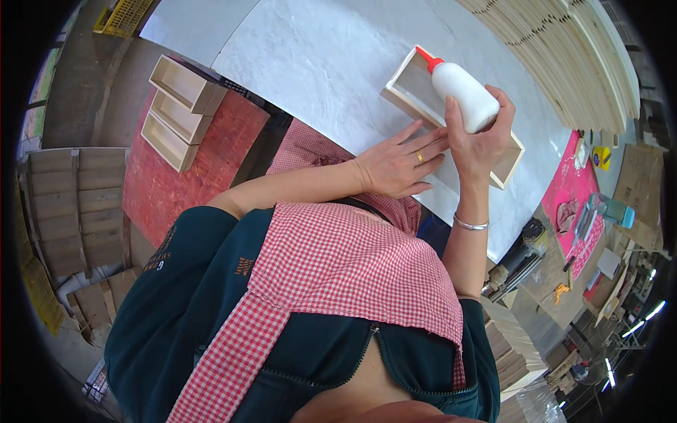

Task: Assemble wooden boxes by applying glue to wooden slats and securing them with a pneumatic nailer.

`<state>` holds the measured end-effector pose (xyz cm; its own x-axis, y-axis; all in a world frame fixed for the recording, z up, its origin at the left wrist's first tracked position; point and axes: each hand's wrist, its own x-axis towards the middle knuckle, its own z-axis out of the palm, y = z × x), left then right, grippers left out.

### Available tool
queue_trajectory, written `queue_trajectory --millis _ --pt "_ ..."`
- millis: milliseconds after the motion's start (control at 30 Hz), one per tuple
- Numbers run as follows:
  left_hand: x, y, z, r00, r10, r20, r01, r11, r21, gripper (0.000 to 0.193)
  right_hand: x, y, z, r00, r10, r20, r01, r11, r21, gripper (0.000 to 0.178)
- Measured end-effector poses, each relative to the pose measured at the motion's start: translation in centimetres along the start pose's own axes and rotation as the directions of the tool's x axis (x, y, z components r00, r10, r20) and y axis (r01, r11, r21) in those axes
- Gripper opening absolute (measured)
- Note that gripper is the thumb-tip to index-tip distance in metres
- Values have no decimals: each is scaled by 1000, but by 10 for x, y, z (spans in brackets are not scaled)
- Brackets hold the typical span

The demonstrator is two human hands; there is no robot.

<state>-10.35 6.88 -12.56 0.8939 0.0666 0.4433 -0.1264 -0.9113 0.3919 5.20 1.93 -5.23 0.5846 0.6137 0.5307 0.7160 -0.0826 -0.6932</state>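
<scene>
In my right hand is a white squeeze bottle with a red pointed nozzle, probably a glue bottle. It is tilted over a narrow wooden box, its nozzle by the box's far left corner. The box lies on a pale marbled table, and the bottle and my right hand hide its middle. My left hand is stretched out with its fingers apart, close to the box's near side. Whether its fingertips touch the wood or my right hand, I cannot tell.
Several long pale wooden strips are stacked at the table's far right. Three small wooden boxes stand on a red board at left. A pink-covered bench with a blue-green container is at right.
</scene>
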Motion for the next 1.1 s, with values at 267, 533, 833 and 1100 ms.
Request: queue_trajectory --millis 267,533,833,1100 --pt "1 0 0 1000 -2 -2 2 1000 -1 54 -7 2 -15 998 44 -35 -46 998 -39 55" --pt "2 0 0 1000 5 8 -5 1000 -3 50 -18 8 -39 994 69 -87 -83 982 -167 54" --pt "3 3 0 1000 -9 24 9 1000 -22 52 -34 10 -70 976 133 -175 -160 975 -152 53" --pt "6 7 -5 998 -25 55 26 999 -19 51 -49 19 -104 951 170 -256 -233 942 -240 54"
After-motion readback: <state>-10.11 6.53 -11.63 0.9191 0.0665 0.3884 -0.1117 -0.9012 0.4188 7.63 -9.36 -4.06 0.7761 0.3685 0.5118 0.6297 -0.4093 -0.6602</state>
